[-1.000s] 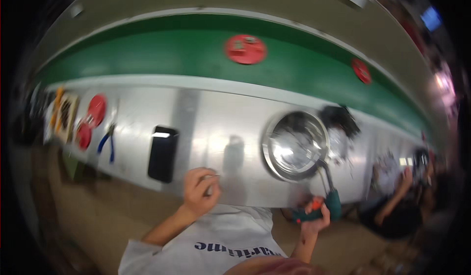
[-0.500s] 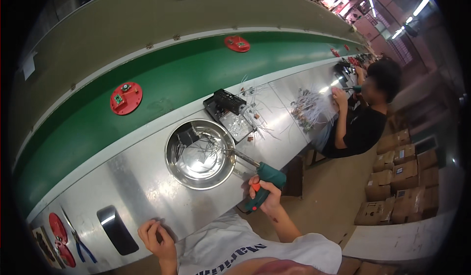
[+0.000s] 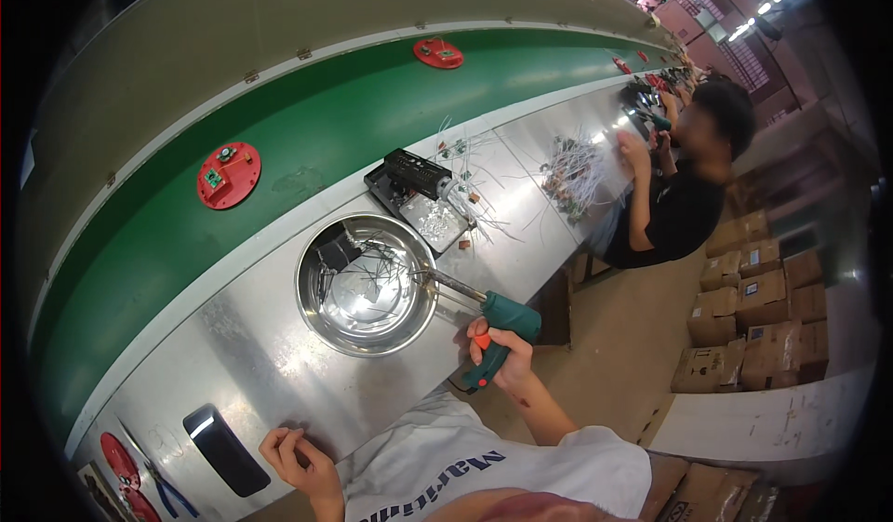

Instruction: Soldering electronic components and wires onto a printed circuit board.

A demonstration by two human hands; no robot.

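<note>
My right hand (image 3: 502, 354) is closed around the handle of a green soldering gun (image 3: 512, 315) with an orange trigger. Its long metal barrel reaches left, with the tip over the right rim of a round steel bowl (image 3: 303, 322). Inside the bowl lie thin dark wire pieces (image 3: 377, 266) and a black block-like piece (image 3: 336, 247). My left hand (image 3: 302, 461) rests at the bench's front edge, fingers loosely curled and somewhat apart, with nothing visible in them. Close to it lies a black phone-like slab (image 3: 226, 449).
Behind the bowl, a black stand with a tray (image 3: 433, 220) sits beside white wires (image 3: 484, 210). Red discs with circuit boards (image 3: 229, 176) lie on the green strip. Blue-handled pliers (image 3: 172, 496) lie at lower left. A co-worker (image 3: 684, 187) sits at right, near stacked cartons (image 3: 753, 308).
The view has shifted slightly, so bench things appear a little up and left. The soldering gun stays in my right hand at the bowl's rim. My left hand keeps nearly the same pose.
</note>
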